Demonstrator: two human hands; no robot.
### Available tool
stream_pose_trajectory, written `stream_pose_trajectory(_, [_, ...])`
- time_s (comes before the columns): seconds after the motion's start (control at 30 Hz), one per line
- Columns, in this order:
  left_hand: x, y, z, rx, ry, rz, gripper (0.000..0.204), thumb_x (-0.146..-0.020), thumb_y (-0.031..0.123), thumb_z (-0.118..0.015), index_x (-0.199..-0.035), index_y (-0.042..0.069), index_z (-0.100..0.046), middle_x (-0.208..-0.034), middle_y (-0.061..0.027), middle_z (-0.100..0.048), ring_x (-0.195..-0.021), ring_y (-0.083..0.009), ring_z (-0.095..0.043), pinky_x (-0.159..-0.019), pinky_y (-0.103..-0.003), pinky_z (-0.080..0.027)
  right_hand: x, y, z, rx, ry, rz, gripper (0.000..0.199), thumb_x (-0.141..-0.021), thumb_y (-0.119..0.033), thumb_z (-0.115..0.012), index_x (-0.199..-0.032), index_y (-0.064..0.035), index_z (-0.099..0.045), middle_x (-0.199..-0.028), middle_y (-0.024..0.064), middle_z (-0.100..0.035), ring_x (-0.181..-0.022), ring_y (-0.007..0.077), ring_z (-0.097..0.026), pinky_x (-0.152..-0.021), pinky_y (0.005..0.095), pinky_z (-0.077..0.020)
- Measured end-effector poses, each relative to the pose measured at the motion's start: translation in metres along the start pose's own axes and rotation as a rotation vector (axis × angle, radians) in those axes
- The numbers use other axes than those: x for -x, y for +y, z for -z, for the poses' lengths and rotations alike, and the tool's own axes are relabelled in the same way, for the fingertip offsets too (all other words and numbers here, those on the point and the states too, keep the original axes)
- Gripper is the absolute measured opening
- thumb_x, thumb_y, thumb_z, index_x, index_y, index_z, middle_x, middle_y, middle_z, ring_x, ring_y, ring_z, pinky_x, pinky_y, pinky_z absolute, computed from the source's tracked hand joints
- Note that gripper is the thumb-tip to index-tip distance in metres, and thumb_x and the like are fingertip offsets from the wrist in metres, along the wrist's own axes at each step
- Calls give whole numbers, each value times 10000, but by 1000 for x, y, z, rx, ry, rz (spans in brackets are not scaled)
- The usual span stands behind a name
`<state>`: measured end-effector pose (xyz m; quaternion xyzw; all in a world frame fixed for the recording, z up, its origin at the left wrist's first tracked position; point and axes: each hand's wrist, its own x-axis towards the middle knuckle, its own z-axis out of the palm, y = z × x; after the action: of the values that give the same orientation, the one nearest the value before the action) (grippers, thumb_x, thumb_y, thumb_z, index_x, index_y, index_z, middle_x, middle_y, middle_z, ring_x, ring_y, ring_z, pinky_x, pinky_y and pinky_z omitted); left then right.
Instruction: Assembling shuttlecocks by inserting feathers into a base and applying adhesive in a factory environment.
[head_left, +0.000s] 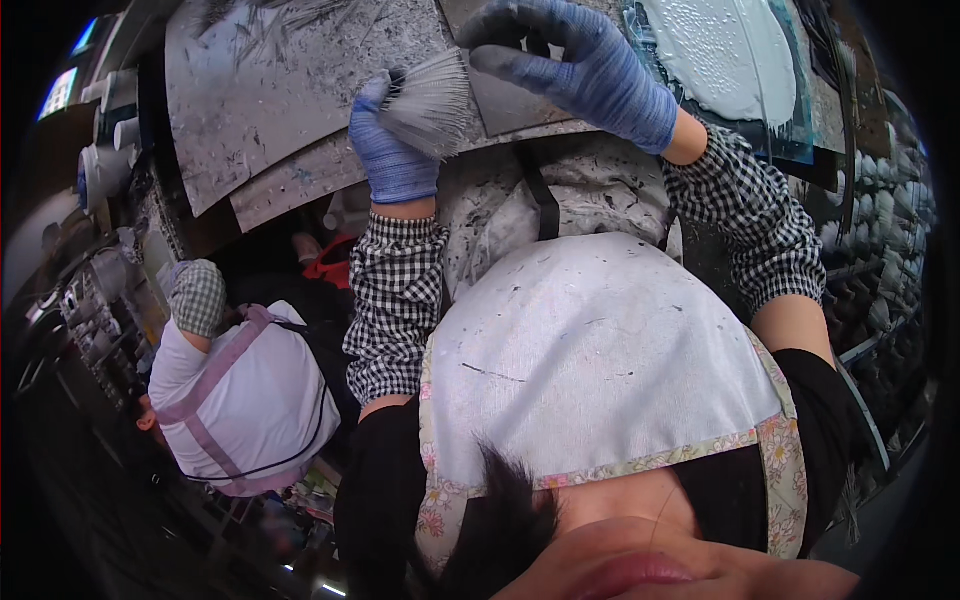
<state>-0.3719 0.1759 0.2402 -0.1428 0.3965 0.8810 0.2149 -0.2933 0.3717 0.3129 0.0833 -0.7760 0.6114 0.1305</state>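
My left hand [393, 150], in a blue knit glove with grey on the fingers, is closed round a bundle of thin grey-white strands [428, 105]. The strands fan out like bristles toward the right; their exact kind is unclear. In the same kind of glove, my right hand [575, 70] hovers just beyond the fan's upper right end. Its thumb and fingers curve together in a pinch near the strand tips. Whatever lies between those fingertips is too small to make out. Under both hands lie grey, paint-specked boards [270, 100].
A thick white paste [720, 50] is spread on a teal-edged sheet at the upper right. More loose strands [260, 25] lie on the far left board. Racks of pale bundles [880, 220] stand at right. Another person [250, 390] sits at the left.
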Motion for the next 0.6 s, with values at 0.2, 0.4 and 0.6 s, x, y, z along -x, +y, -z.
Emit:
stream_pose_trajectory(0.2, [8,3,12,103,46,-31,319,-876,248,-531,-1076,6,-586,-1096,-180,-623,-1010,-316,-608,-925,-444,-498,35,5,-43,143,-15,112,176,-841,-143,-714,-1007,-92,-691,-871,60,-648,-772,191,-636,-699,294,-541])
stream_pose_trajectory(0.4, [26,-7,-8,-24,74,-161,309,-866,255,-552,-1048,8,-588,-1069,-158,-617,-999,-291,-599,-926,-429,-487,39,14,-51,627,54,221,221,-809,-203,-765,-1000,-110,-703,-880,41,-679,-749,160,-660,-671,263,-545])
stream_pose_trajectory(0.6, [28,-16,-11,2,60,-215,309,-868,273,-559,-1050,25,-592,-1051,-129,-607,-1009,-267,-580,-914,-402,-475,46,19,-54,611,88,-35,274,-808,-283,-765,-1014,-115,-701,-846,37,-696,-659,138,-637,-633,253,-538])
